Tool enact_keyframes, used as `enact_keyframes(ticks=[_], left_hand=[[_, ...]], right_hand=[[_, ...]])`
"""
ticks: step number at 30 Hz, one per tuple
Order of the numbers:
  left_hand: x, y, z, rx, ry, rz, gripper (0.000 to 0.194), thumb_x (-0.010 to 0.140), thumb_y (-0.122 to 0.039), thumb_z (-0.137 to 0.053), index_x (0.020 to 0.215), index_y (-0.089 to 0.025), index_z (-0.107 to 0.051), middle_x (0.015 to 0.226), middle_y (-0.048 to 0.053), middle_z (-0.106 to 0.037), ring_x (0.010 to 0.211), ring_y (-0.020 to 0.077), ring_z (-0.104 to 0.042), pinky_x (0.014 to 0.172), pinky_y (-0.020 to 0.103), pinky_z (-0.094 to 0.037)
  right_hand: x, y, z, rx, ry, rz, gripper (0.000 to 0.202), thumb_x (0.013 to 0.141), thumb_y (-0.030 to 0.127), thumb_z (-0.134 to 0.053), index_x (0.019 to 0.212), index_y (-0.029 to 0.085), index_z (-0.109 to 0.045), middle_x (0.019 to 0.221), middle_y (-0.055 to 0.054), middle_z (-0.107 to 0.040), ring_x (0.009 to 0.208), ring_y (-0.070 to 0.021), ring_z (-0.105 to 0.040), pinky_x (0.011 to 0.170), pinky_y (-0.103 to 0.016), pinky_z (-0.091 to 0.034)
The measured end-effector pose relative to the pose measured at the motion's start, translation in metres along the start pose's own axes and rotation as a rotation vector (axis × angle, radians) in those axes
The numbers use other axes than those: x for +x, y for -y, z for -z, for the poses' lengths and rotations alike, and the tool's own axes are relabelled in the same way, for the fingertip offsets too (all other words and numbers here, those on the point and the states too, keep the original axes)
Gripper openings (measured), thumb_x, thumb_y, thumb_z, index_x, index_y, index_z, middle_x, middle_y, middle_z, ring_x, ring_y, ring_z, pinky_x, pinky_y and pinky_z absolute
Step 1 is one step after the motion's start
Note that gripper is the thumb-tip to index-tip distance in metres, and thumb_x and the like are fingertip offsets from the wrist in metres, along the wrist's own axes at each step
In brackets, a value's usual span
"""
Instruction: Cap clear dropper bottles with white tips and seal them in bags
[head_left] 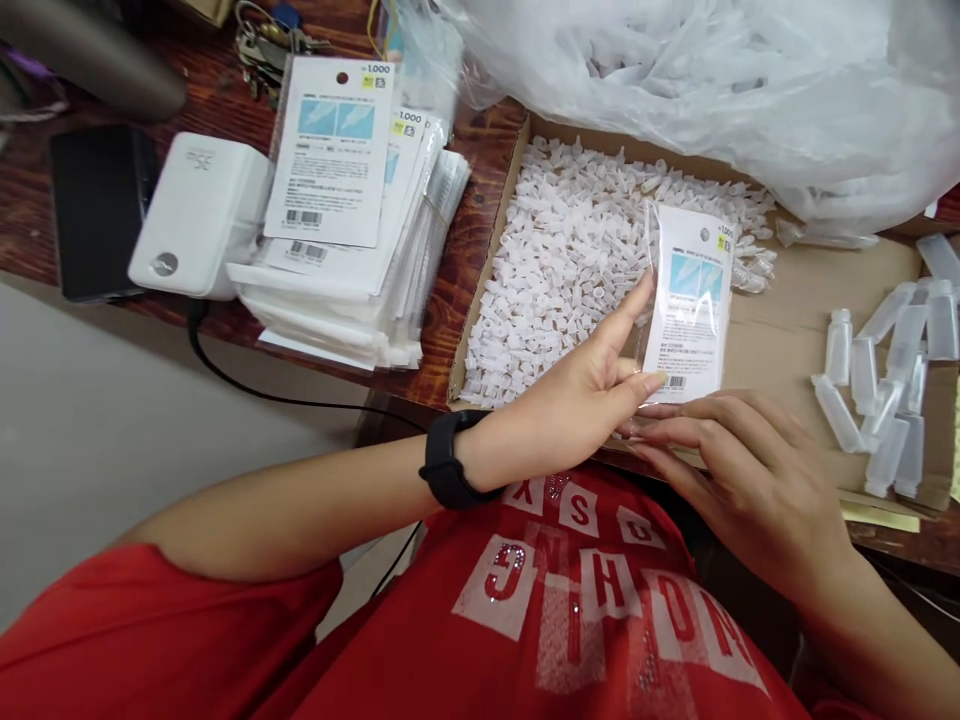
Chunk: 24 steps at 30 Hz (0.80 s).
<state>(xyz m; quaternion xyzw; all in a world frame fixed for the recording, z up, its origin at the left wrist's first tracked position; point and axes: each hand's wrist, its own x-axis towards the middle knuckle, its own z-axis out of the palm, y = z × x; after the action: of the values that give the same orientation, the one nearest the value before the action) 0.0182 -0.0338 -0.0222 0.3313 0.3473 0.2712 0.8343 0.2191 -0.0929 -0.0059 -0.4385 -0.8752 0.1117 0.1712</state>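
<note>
A clear plastic packet with a white printed card [691,300] is tilted over the cardboard tray [772,350]. My left hand [581,400] grips its lower left edge, thumb on the front near the barcode and index finger stretched along the side. My right hand [757,470] pinches the packet's bottom edge, with its fingertips close to my left fingers. Behind the packet, many small white plastic caps [555,250] fill the left part of the tray. Several translucent bottles [889,455] lie at the tray's right end.
Stacked packets [330,150] stand on the wooden table [480,180], left of the tray. Further left are a white power bank [199,215] with a black cable, a dark phone [97,215] and keys [266,45]. A large plastic bag [712,90] overhangs the tray's back.
</note>
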Motion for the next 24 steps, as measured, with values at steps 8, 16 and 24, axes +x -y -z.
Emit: enact_keyframes(ticks=[8, 16, 24], left_hand=[[0.006, -0.003, -0.005, -0.018, 0.027, 0.025, 0.095, 0.106, -0.014, -0.058, 0.175, -0.040, 0.001, 0.076, -0.004, -0.070, 0.066, 0.0140, -0.066, 0.072, 0.027, -0.059], [0.009, 0.000, -0.002, -0.047, 0.006, 0.067, 0.097, 0.104, -0.025, -0.068, 0.176, -0.031, -0.004, 0.112, 0.007, -0.083, 0.089, 0.0183, -0.078, 0.081, 0.028, -0.063], [0.013, -0.023, 0.023, 0.042, -0.154, 0.074, 0.074, 0.098, -0.037, -0.080, 0.159, -0.022, -0.043, 0.143, 0.014, -0.075, 0.112, 0.0233, -0.080, 0.089, 0.028, -0.064]], right_hand=[[0.007, 0.002, 0.011, -0.024, 0.094, -0.058, 0.011, 0.105, 0.025, -0.066, 0.096, 0.019, -0.068, 0.090, -0.006, -0.070, 0.084, -0.0243, -0.064, 0.075, -0.041, -0.047], [0.007, -0.003, 0.009, 0.041, 0.006, 0.095, 0.010, 0.108, 0.020, -0.058, 0.105, 0.016, -0.066, 0.096, -0.007, -0.075, 0.087, -0.0215, -0.067, 0.077, -0.037, -0.057], [-0.008, -0.042, 0.065, 0.444, -0.365, -0.126, 0.022, 0.109, 0.032, -0.061, 0.089, 0.024, -0.060, 0.078, 0.002, -0.072, 0.072, -0.0116, -0.072, 0.067, -0.026, -0.060]])
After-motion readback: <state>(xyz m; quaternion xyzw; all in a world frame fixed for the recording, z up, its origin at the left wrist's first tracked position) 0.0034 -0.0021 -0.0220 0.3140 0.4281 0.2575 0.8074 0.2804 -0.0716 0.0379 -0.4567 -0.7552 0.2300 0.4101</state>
